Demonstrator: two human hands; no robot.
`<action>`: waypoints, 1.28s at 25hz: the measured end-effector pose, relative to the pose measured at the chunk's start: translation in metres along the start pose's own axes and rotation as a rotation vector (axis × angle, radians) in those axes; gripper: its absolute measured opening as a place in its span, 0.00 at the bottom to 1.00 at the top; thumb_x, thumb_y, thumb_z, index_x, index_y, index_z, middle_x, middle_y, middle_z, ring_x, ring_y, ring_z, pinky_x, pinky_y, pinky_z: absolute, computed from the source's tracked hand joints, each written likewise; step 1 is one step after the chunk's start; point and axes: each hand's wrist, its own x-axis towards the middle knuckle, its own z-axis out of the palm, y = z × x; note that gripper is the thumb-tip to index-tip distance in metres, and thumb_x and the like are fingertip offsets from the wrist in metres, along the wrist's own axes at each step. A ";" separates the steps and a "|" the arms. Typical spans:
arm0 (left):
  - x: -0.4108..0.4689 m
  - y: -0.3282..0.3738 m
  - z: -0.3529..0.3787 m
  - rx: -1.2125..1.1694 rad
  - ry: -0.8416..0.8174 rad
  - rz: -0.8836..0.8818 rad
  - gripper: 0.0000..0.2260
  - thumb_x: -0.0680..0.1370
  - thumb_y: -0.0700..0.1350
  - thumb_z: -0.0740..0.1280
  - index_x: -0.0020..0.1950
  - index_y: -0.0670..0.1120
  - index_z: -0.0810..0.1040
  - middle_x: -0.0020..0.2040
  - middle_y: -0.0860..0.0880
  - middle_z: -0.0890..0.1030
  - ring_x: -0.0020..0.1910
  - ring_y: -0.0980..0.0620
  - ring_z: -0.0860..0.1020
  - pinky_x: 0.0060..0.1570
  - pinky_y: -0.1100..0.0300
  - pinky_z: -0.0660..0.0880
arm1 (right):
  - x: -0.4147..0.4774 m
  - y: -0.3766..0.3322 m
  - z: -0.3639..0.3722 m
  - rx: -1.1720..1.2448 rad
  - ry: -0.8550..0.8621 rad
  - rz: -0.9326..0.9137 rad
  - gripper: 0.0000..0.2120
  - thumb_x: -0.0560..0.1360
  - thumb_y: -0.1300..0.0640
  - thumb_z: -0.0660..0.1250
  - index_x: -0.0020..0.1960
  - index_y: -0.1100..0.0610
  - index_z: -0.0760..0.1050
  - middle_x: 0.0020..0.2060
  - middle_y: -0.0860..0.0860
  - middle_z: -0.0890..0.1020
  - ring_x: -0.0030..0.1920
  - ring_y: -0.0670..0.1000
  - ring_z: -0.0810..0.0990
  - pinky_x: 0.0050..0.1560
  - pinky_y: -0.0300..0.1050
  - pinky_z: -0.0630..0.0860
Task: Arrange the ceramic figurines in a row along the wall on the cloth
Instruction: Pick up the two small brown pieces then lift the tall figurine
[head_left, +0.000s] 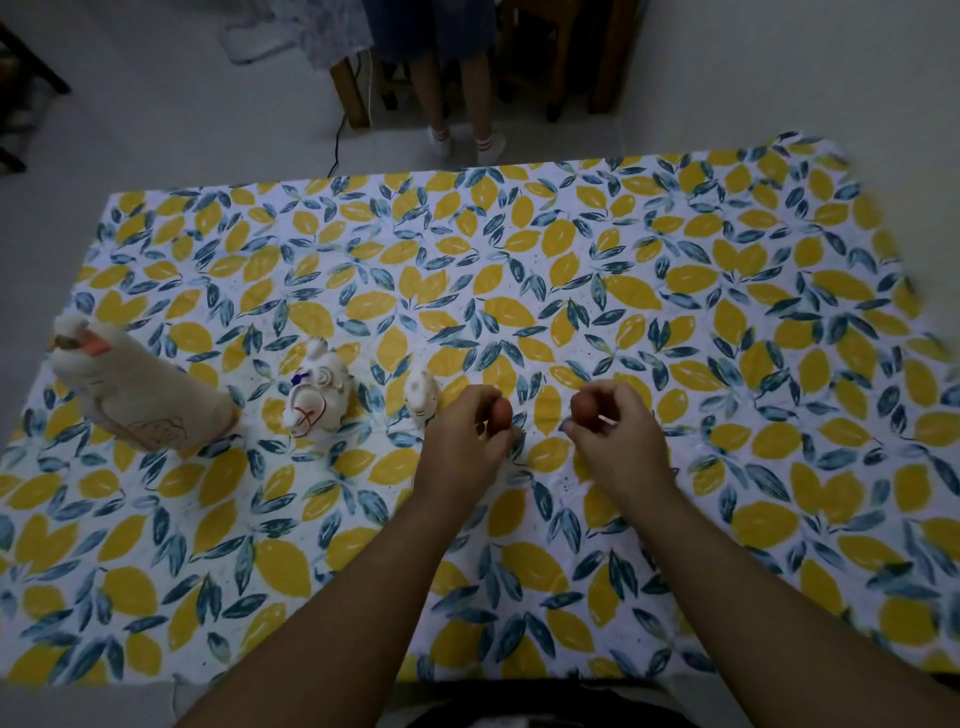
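Note:
A lemon-print cloth is spread on the floor. On its left side stand a tall white figurine, a white figurine with purple and red marks, and a small white figurine, roughly in a line. My left hand pinches a small brown figurine just right of the small white one. My right hand grips another small brown figurine. Both brown pieces sit low over the cloth, partly hidden by my fingers.
Beyond the cloth's far edge a person's legs in white socks stand beside wooden furniture legs, with a black cable on the pale floor. A wall rises at the far right.

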 end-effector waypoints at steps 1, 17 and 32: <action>0.008 0.002 0.004 -0.016 0.004 0.007 0.15 0.75 0.41 0.75 0.59 0.46 0.78 0.53 0.48 0.81 0.54 0.51 0.80 0.53 0.48 0.80 | 0.008 -0.005 0.000 0.014 -0.010 -0.015 0.18 0.74 0.61 0.76 0.59 0.50 0.73 0.57 0.51 0.78 0.55 0.49 0.77 0.50 0.39 0.76; 0.033 -0.017 0.019 -0.053 0.026 -0.007 0.19 0.77 0.39 0.73 0.68 0.46 0.78 0.64 0.46 0.80 0.65 0.50 0.76 0.60 0.58 0.78 | 0.046 0.014 0.001 -0.132 -0.120 -0.179 0.16 0.73 0.61 0.77 0.58 0.55 0.78 0.50 0.52 0.81 0.48 0.50 0.80 0.47 0.38 0.79; -0.001 0.013 -0.025 0.150 0.076 0.134 0.26 0.80 0.50 0.69 0.76 0.46 0.68 0.75 0.49 0.71 0.76 0.52 0.64 0.73 0.52 0.65 | 0.006 -0.017 0.002 -0.473 0.002 -0.380 0.29 0.78 0.44 0.67 0.76 0.52 0.67 0.75 0.51 0.70 0.78 0.55 0.62 0.74 0.61 0.64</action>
